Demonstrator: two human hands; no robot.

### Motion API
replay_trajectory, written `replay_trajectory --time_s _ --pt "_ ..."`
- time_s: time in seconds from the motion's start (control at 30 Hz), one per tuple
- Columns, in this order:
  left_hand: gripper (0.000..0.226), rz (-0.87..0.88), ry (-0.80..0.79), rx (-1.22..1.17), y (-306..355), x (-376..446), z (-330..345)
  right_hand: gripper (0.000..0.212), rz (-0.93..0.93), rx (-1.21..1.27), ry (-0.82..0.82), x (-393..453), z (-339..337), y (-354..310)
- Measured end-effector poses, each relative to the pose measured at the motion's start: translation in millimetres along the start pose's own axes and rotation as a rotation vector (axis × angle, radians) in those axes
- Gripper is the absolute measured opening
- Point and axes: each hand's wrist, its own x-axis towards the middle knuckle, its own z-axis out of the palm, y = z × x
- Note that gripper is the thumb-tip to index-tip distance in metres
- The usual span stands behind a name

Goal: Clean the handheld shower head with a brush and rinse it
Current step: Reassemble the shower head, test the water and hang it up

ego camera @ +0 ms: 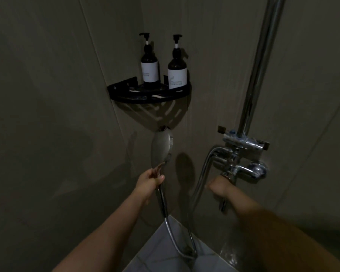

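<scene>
No brush in view; whether scrubbing is done cannot be told. Water splashes on the floor below the right forearm, so this looks like the rinse step, tap being set. Left hand (151, 180): fingers wrapped round the handle of the shower head (162, 148), which stands upright just above them. Right hand (220, 186): fingers curled at the tap (241, 165); exact grip unclear.

Home shower stall: tiled walls (47, 95), chrome mixer tap (243, 154), 2 pump bottles (177, 73).
</scene>
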Motion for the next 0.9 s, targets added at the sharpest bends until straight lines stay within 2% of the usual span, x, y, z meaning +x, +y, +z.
replay_trajectory --time_s 0.03,0.07,0.13,0.2,0.23,0.33,0.47,0.5,0.6,0.67,0.77,0.9 --pt "0.02 0.002 0.0 0.004 0.7 0.7 0.6 0.023 -0.011 0.003 -0.043 -1.3 -0.3 -3.0" --pt "0.02 0.001 -0.002 0.014 0.4 1.7 0.6 0.024 0.0 0.143 -0.064 -2.7 -0.8 -7.0" --pt "0.021 -0.001 -0.003 0.025 0.5 0.7 -0.2 0.024 -0.02 0.3 -0.024 -1.0 -4.0 -10.9" --pt "0.022 -0.007 -0.004 0.013 1.0 -1.7 -0.2 0.028 -0.063 0.188 0.034 -3.2 -5.6 -12.3" --pt "0.023 -0.003 -0.013 0.001 1.9 -3.5 0.3 0.026 -0.074 0.181 0.02 -5.1 -4.3 -14.7" --pt "0.026 0.035 -0.066 -0.063 8.5 -13.1 6.8 0.006 -0.146 0.387 -0.135 -17.2 3.3 -33.3" --pt "0.029 0.088 -0.116 -0.092 20.6 -25.3 23.2 0.047 -0.315 0.526 -0.236 -33.7 3.6 -67.4" --pt "0.028 0.098 -0.135 -0.095 24.6 -27.3 27.0 0.052 -0.345 0.549 -0.271 -38.0 1.7 -73.3" --pt "0.026 0.116 -0.193 -0.116 39.0 -32.9 37.8 0.056 -0.368 0.686 -0.307 -45.3 -8.2 -80.2" --pt "0.024 0.105 -0.271 -0.131 49.1 -38.1 48.9 0.047 -0.391 0.832 -0.321 -51.8 -19.2 -79.8" --pt "0.025 0.109 -0.396 -0.139 66.7 -47.1 68.5 0.013 -0.5 0.836 -0.223 -73.4 -34.1 -81.9" --pt "0.022 0.182 -0.318 0.063 86.8 -47.3 93.7 0.019 -0.614 0.886 -0.015 -90.9 -49.7 -83.3"
